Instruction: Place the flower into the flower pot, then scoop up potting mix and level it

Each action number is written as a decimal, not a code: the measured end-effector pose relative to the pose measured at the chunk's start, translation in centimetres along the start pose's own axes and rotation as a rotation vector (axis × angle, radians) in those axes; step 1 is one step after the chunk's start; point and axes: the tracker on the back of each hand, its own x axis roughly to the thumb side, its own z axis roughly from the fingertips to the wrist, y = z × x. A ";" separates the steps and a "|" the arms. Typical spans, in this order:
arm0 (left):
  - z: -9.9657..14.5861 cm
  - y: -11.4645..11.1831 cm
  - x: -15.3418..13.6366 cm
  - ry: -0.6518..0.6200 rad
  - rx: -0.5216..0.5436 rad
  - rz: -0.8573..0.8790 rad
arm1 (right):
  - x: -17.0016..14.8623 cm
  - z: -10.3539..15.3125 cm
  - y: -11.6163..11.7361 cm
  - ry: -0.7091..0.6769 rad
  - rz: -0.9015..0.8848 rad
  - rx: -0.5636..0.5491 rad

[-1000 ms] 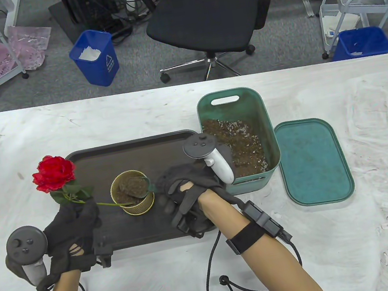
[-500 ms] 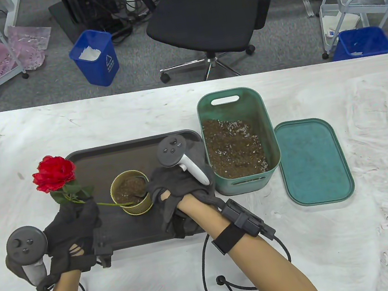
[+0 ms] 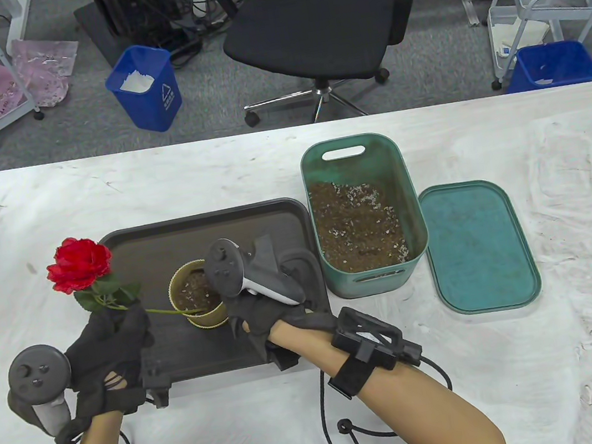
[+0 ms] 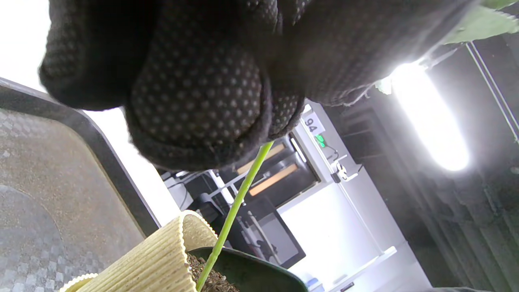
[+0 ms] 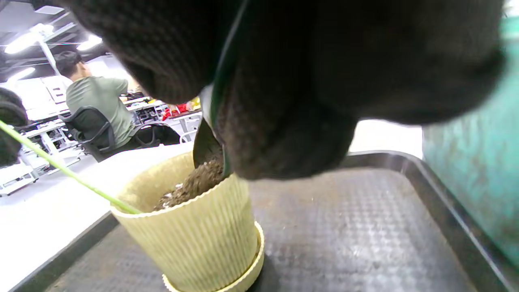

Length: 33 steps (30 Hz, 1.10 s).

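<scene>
Since half a second ago the right hand [image 3: 265, 311] has rolled over at the pot [image 3: 195, 294], so its tracker [image 3: 243, 281] now lies across the pot's right rim instead of standing behind it, and the wrist has slid a little toward the near edge of the tray [image 3: 207, 230]. A second ago the scoop [image 5: 206, 142] sat loaded above the pot; now it is tipped, blade down, against the mix [image 5: 194, 182] inside. The right hand's fingers are curled round the scoop's handle. The left hand [image 3: 107, 342] has barely moved, and it pinches the green stem of the flower [image 3: 79, 263] between curled fingers. The flower leans to the left: its red head hangs over the counter [image 3: 576, 357] just off the tray's left edge, while the stem's lower end runs over the pot's left rim into the mix. The pot is pale yellow and ribbed, stands on a matching saucer on the tray, and is filled with brown mix nearly to the rim. The bin [image 3: 364, 211] of mix stands just to the right of the tray, its lid [image 3: 479, 246] flat beside it.
</scene>
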 end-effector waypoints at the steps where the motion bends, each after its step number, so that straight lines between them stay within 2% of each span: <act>1: 0.0 0.0 0.0 0.000 0.001 -0.001 | 0.0 0.1 -0.1 -0.004 0.006 -0.007; 8: 0.0 -0.1 0.2 -0.006 -0.004 0.002 | -0.1 1.2 -0.5 -0.023 0.049 -0.059; 13: 0.1 -0.1 0.2 -0.011 -0.010 0.007 | -0.5 1.8 -1.5 -0.011 0.004 -0.088; 21: 0.1 -0.1 0.2 -0.010 -0.011 0.010 | -2.2 3.7 -4.9 0.034 -0.067 -0.175; 27: 0.1 -0.2 0.2 -0.010 -0.012 0.010 | -6.3 5.3 -9.0 0.156 -0.146 -0.266; 33: 0.1 -0.2 0.2 -0.007 -0.010 0.009 | -13.5 6.0 -12.1 0.408 -0.254 -0.334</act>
